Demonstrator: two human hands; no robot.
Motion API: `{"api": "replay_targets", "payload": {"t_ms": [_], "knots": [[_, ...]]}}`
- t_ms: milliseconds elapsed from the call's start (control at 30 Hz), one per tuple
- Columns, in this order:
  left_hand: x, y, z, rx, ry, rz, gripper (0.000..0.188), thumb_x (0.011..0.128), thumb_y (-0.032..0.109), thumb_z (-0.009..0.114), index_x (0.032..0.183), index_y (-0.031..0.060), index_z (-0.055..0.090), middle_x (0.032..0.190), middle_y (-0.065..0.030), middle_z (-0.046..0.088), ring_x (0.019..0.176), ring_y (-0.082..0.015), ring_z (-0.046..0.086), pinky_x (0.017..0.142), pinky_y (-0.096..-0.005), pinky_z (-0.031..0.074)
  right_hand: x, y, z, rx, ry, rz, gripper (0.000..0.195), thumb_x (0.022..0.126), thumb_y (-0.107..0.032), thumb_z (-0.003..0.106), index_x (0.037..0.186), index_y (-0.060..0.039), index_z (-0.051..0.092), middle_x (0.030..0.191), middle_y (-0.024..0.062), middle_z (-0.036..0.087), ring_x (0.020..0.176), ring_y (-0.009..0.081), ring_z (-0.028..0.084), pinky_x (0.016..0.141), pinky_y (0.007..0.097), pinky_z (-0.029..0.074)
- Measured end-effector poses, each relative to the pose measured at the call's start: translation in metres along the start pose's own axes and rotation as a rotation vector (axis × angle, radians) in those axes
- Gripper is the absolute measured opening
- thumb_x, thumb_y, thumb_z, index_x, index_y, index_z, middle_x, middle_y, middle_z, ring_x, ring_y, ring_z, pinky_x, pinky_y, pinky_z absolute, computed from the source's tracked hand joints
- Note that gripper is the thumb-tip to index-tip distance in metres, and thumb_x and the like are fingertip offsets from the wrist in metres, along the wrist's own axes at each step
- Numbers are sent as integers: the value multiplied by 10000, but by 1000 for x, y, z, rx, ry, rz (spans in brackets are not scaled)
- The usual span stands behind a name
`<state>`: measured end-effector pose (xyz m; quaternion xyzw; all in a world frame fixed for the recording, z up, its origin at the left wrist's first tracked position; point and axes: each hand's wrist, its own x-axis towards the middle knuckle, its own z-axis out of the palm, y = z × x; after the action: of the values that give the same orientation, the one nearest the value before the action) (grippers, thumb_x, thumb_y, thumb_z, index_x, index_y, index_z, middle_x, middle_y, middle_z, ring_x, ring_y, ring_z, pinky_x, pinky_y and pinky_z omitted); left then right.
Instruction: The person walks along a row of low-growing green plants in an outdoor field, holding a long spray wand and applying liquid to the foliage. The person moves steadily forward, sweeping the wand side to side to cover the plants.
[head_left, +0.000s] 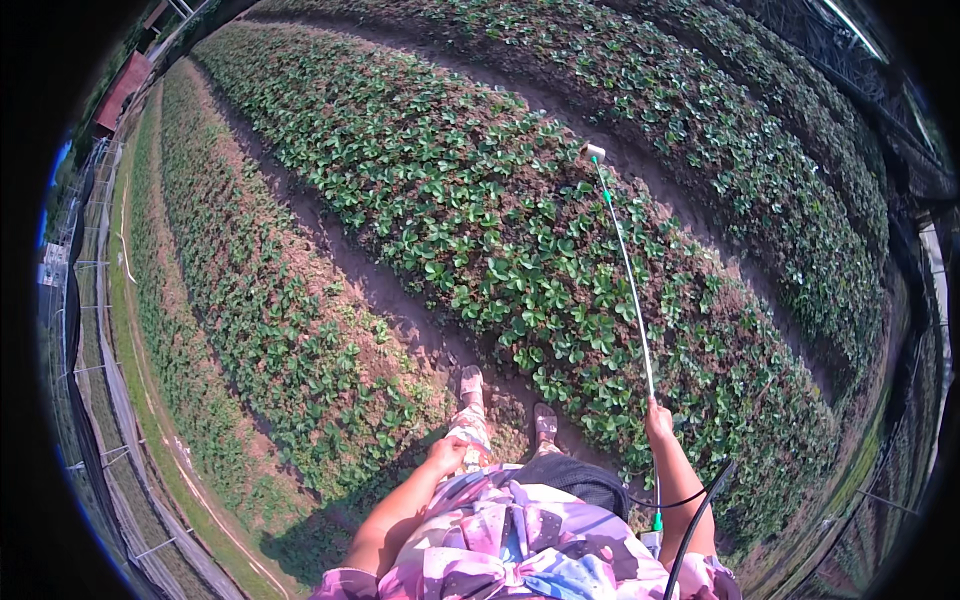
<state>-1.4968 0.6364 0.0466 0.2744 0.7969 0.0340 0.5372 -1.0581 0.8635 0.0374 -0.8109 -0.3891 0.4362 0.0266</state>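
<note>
My right hand (658, 420) is closed around a long, thin white spray wand (631, 281), which slants forward over a raised bed of low green plants (517, 281) resembling strawberry plants. At its far end, a pale cylindrical nozzle hood (594, 153) hangs over the bed's far edge. Green fittings sit near the tip and on the part behind my hand, where the lower green fitting (658, 520) shows. A black hose (696, 517) curves past my right forearm. By my left thigh, my left hand (448, 454) has its fingers curled; whether anything is inside is hidden.
My feet stand in a bare soil furrow (382, 292) between planted beds. Another planted bed (281, 322) runs along my left, and a further bed (735, 142) lies across the far furrow (660, 180). Dark netting (75, 360) and a pale hose (161, 420) line the left side.
</note>
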Motion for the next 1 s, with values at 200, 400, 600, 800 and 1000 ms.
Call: {"api": "replay_targets", "payload": {"t_ms": [200, 400, 600, 800, 1000], "knots": [[0, -13, 1, -111, -3, -35, 219, 764, 200, 602, 943, 86, 656, 859, -100, 666, 782, -202, 639, 720, -312, 495, 11, -47, 9, -203, 82, -7, 554, 884, -493, 402, 767, 2, 622, 693, 182, 608, 690, 338, 585, 659, 419, 441], [2, -32, 7, -165, 34, -42, 222, 759, 198, 606, 942, 83, 655, 857, -106, 664, 782, -201, 638, 724, -314, 494, -14, -82, 5, -307, 131, -13, 537, 873, -520, 407, 815, -44, 648, 728, 163, 625, 734, 322, 602, 685, 417, 450], [5, -39, 9, -202, 30, -78, 223, 753, 196, 609, 946, 95, 657, 861, -107, 664, 784, -207, 638, 731, -309, 492, -16, -68, 13, -333, 231, -82, 540, 863, -527, 422, 849, -39, 653, 741, 167, 633, 743, 321, 610, 683, 416, 454], [12, -40, 7, -235, 39, -55, 215, 748, 185, 621, 937, 91, 660, 852, -101, 665, 775, -204, 638, 729, -302, 493, 36, -21, 17, 219, -190, 85, 530, 866, -533, 434, 618, -69, 497, 491, 25, 426, 431, 169, 414, 426, 336, 314], [20, -57, 11, -345, 41, -96, 196, 751, 141, 624, 931, 72, 658, 814, -92, 665, 740, -177, 633, 700, -297, 498, -4, -96, 16, 427, -470, 234, 479, 886, -532, 377, 575, -170, 332, 438, -55, 193, 343, 99, 143, 349, 272, 126]]}}
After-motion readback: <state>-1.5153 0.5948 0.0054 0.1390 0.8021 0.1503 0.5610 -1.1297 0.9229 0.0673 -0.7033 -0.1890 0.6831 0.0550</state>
